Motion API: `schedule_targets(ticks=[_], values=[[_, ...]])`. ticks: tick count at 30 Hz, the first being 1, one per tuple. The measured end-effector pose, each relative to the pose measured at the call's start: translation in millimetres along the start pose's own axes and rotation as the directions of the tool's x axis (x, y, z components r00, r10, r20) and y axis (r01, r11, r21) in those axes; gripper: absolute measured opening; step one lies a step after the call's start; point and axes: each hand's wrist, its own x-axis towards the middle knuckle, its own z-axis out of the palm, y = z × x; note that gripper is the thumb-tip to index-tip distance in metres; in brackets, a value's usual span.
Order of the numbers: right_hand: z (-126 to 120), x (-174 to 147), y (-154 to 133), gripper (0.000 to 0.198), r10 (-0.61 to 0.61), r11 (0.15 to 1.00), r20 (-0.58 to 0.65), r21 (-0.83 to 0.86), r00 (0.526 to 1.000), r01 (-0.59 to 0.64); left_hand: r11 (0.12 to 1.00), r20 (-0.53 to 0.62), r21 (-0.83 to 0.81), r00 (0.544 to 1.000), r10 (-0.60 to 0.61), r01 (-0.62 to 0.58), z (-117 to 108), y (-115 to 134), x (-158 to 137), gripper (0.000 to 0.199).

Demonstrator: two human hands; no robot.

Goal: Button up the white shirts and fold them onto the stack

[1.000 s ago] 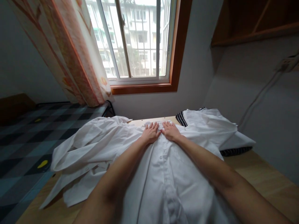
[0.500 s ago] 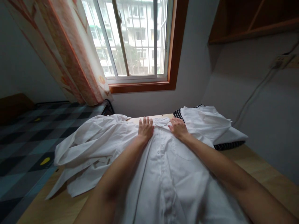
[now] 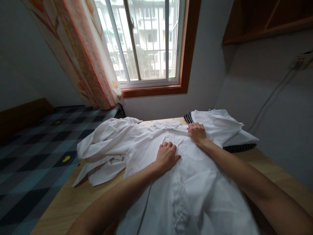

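Observation:
A white button-up shirt [image 3: 156, 143] lies front side up, its collar at the far end and its lower part towards me. The sleeve on the left is bunched in loose folds. My left hand [image 3: 167, 156] rests on the chest of the shirt beside the button placket, fingers slightly bent and thumb apart. Over at the right shoulder, my right hand [image 3: 197, 132] lies on the cloth with its fingers pointing away from me. Neither hand visibly lifts any fabric. The palms are hidden.
The shirt is on a light wooden table [image 3: 63, 199]. Folded white and black-striped clothes [image 3: 239, 138] lie at the back right. A bed with a checked cover [image 3: 36, 156] is at the left. Beyond stand a window [image 3: 151, 49] and a curtain [image 3: 90, 65]; a cable [image 3: 269, 94] runs along the right wall.
My left hand has come from beside the collar down towards me onto the chest of the shirt. My right hand has slid rightwards from the collar to the shoulder. The view has shifted slightly.

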Motion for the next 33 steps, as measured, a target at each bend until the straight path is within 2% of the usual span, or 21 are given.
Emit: schedule_targets(ticks=[4,9,12,15,17,18,20,22,23,25,26,27,30,33], values=[[-7.5,-25.9,-9.2,0.026,-0.110,0.994,0.020,-0.001,0.994,0.110,0.998,0.033,0.044,0.998,-0.051,0.049,-4.0,9.3,-1.7,0.023],[-10.1,-35.9,10.9,0.024,-0.057,0.997,0.038,-0.050,0.998,0.059,0.997,0.047,0.078,0.999,-0.024,0.020,-23.0,23.9,-12.2,0.023],[-7.9,-30.3,26.3,0.029,-0.028,1.000,0.049,-0.006,0.998,0.029,0.998,0.164,0.064,0.986,-0.018,0.008,-38.1,34.8,-20.4,0.025],[-6.3,-25.6,33.7,0.031,-0.022,0.998,0.155,0.055,0.988,0.013,0.999,0.289,0.015,0.957,-0.037,0.034,-46.1,39.6,-21.4,0.027],[-10.6,-28.0,32.7,0.035,-0.040,0.996,0.191,0.085,0.981,0.024,0.999,0.274,0.018,0.960,-0.053,0.050,-45.6,36.3,-19.2,0.025],[-15.9,-32.2,30.2,0.037,-0.038,0.995,0.168,0.096,0.985,0.022,0.999,0.254,0.016,0.966,-0.052,0.050,-44.0,32.6,-18.3,0.023],[-33.7,-49.0,21.5,0.041,-0.033,0.990,0.070,0.140,0.997,0.022,0.999,0.220,-0.034,0.975,-0.026,0.034,-40.1,21.8,-19.1,0.022],[-59.2,-78.3,9.1,0.044,-0.121,0.961,0.004,0.253,0.993,0.116,0.988,0.188,-0.154,0.982,0.034,-0.004,-37.8,8.4,-25.2,0.024],[-72.9,-97.0,2.2,0.045,-0.235,0.914,0.007,0.342,0.972,0.219,0.976,0.165,-0.216,0.984,0.061,-0.024,-37.7,1.8,-30.3,0.024],[-97.5,-138.0,-11.8,0.042,-0.469,0.767,0.059,0.522,0.881,0.373,0.956,0.126,-0.286,0.986,0.104,-0.065,-39.1,-9.3,-43.2,0.023],[-106.6,-157.9,-18.5,0.042,-0.521,0.722,0.087,0.575,0.849,0.385,0.955,0.118,-0.285,0.986,0.116,-0.078,-40.0,-13.3,-50.3,0.023],[-113.0,-175.9,-24.9,0.044,-0.533,0.704,0.121,0.612,0.837,0.360,0.961,0.116,-0.262,0.986,0.119,-0.085,-40.6,-15.9,-57.1,0.025],[-117.3,-211.6,-42.4,0.044,-0.509,0.706,0.204,0.655,0.836,0.270,0.985,0.124,-0.142,0.985,0.116,-0.098,-38.0,-16.8,-73.3,0.033],[-111.3,-222.1,-57.7,0.019,-0.523,0.712,0.213,0.642,0.825,0.285,0.988,0.150,-0.088,0.979,0.139,-0.127,-29.6,-11.5,-81.5,0.026]])
